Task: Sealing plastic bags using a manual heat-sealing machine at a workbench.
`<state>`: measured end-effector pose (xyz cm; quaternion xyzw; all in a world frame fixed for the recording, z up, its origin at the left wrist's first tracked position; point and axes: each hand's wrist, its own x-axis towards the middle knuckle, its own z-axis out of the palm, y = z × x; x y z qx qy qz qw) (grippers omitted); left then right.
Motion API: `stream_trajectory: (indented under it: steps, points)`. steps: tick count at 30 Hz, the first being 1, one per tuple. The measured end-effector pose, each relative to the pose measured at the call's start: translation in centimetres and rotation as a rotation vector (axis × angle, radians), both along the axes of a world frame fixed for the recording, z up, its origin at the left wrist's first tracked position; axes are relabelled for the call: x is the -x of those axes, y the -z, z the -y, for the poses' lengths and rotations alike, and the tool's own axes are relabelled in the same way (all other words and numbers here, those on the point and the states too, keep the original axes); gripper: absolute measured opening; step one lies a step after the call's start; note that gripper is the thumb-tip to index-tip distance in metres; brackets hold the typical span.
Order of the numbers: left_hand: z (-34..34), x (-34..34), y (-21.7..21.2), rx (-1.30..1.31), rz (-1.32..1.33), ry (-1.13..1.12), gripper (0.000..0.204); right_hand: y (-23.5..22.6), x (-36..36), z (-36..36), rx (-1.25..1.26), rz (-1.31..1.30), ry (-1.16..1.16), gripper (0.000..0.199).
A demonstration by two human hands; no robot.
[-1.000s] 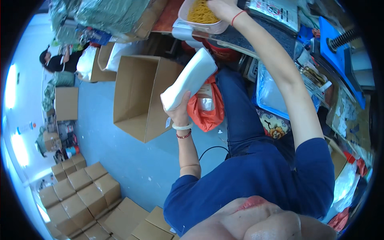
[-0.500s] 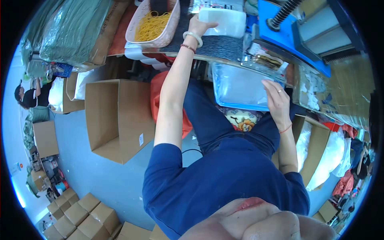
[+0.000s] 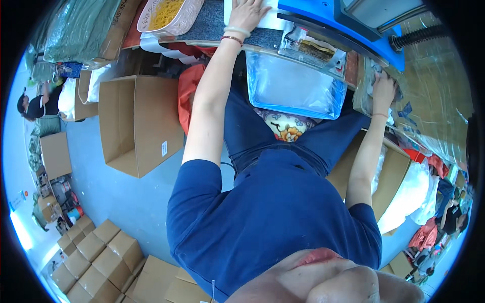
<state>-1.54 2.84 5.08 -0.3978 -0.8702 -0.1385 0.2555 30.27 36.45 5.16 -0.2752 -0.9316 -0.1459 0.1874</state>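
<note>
At the top of the view my left hand [image 3: 247, 15] lies flat with spread fingers on a white, flat, sheet-like piece [image 3: 273, 21]. That piece rests on a dark grey mat [image 3: 214, 21] on the table. Over on the right, my right hand [image 3: 384, 92] reaches down into a taped box [image 3: 361, 91] of small whitish pieces. Its fingertips are partly hidden among them, so their grip does not show. Between my hands, above my lap, sits a blue-edged tray [image 3: 335, 112] with clear plastic bags.
A blue press-like machine [image 3: 323, 11] with a dark spring stands beyond the table edge. At the left are a white basket [image 3: 191, 19] of yellow rubber bands and an open cardboard box [image 3: 144, 161]. Another open carton [image 3: 396, 187] stands by my right arm. Stacked cartons [image 3: 103, 257] fill the lower left.
My right hand has moved from the blue-edged tray rightward into the box of small pieces. My left hand has flattened over the white piece. The whole view has shifted.
</note>
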Motion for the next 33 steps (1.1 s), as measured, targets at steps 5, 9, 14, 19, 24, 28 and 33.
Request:
stream_trajectory:
  steps: [5,9,14,19,24,28,33]
  points:
    - [1.8,-0.2,1.0,0.147,0.047,-0.012,0.064,-1.5,-1.9,2.2,0.199,0.016,-0.072,0.029]
    - [2.3,-1.4,-0.2,0.306,0.136,-0.036,0.052,-2.1,-1.9,3.5,0.176,-0.107,-0.202,0.023]
    - [2.1,-1.6,-2.3,0.231,0.156,0.023,0.053,-2.3,-0.7,2.5,0.483,-0.225,-0.168,0.025]
    - [3.0,-4.6,-2.2,-0.281,-0.086,0.168,0.041,-3.3,-0.9,2.7,0.442,-0.266,-0.134,0.03]
    - [5.7,-11.1,2.6,-0.075,0.171,0.175,0.043,-3.2,-2.3,3.6,0.327,-0.409,-0.217,0.03]
    - [6.6,-10.4,2.9,-0.198,0.178,0.125,0.024,-4.2,-2.3,4.0,0.516,-0.418,-0.093,0.029]
    - [6.0,-12.9,-1.9,-0.509,0.409,0.131,0.015,-9.1,-2.6,8.9,0.623,-0.516,-0.159,0.024]
